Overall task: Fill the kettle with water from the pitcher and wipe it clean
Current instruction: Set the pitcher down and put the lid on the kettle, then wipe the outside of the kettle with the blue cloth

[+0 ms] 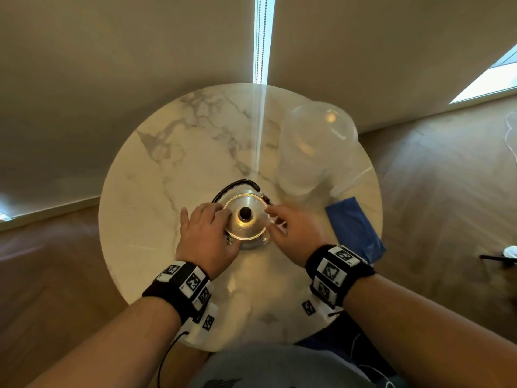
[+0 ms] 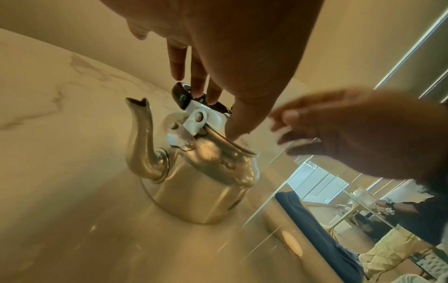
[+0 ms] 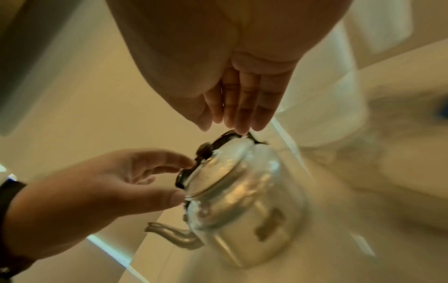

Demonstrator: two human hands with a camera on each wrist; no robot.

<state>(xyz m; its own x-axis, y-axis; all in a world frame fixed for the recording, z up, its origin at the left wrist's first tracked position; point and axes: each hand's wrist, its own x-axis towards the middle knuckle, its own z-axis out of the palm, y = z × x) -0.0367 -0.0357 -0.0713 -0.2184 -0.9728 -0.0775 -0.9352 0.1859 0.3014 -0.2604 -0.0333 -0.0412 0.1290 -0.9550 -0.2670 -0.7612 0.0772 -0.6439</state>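
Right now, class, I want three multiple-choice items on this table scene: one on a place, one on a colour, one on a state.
1. Where is the cloth?
A. right of the kettle
B. left of the kettle
C. under the pitcher

2. What colour is the cloth?
A. red
B. blue
C. white

3. Is the lid on the kettle?
A. off, on the table
B. on
C. held in the air

Answers:
1 A, it lies by the table's right edge.
2 B, the head view shows blue.
3 B, it sits on the rim between the left hand and the right hand.

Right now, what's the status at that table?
Both hands open: left hand and right hand at the kettle. Lid on. Pitcher untouched. Nothing blocking.
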